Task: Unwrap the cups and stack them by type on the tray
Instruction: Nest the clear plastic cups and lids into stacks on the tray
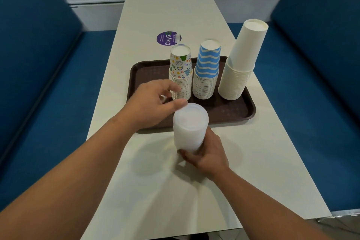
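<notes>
Right hand (206, 154) gripping the base of the frosted plastic cup stack (190, 127), held above the bench (253, 152) at the tray's (247, 111) near edge. Left hand (150, 103) at the top, fingers loosely spread. Best to peel any remaining wrap upward, steadying the base, then set down in the tray's free front-left space.

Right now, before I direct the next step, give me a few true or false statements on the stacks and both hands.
1. Three cup stacks stand on the tray. True.
2. The right hand grips the translucent plastic stack near its base. True.
3. The plain white stack is the shortest. False: it is the tallest.
4. The blue striped stack stands left of the doodle-print stack. False: it stands to its right.
5. The left hand lies flat on the table. False: it is raised over the tray's left part.
</notes>
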Available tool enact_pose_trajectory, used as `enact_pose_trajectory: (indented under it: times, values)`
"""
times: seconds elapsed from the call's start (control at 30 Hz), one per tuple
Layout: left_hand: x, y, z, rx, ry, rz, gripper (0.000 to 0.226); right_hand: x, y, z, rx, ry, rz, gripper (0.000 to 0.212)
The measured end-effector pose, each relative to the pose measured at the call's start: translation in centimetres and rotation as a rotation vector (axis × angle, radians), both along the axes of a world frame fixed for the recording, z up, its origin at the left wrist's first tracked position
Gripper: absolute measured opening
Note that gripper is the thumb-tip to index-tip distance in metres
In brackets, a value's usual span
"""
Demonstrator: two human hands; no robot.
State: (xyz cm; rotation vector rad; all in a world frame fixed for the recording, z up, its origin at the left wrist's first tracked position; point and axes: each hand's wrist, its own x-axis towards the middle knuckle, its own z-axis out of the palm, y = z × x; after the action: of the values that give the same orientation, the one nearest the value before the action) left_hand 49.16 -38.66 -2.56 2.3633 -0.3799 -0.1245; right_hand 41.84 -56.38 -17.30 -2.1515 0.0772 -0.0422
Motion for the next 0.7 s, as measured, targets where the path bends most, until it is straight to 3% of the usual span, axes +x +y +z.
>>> enact_pose_trajectory:
  times: [0.17,0.33,0.7]
  values:
    - [-2.4,-1.1,0.4,0.155,0.057,-0.287,0.081,-0.1,-0.1,0.3,-0.020,-0.014,0.024,0.081]
    - [-2.6,-1.2,-0.1,0.208,-0.032,-0.291,0.074,-0.1,0.0,0.6,-0.036,0.022,0.020,0.082]
    - [-2.6,-1.1,-0.5,0.144,-0.045,-0.245,0.071,-0.1,0.0,0.4,-0.056,0.023,0.016,0.086]
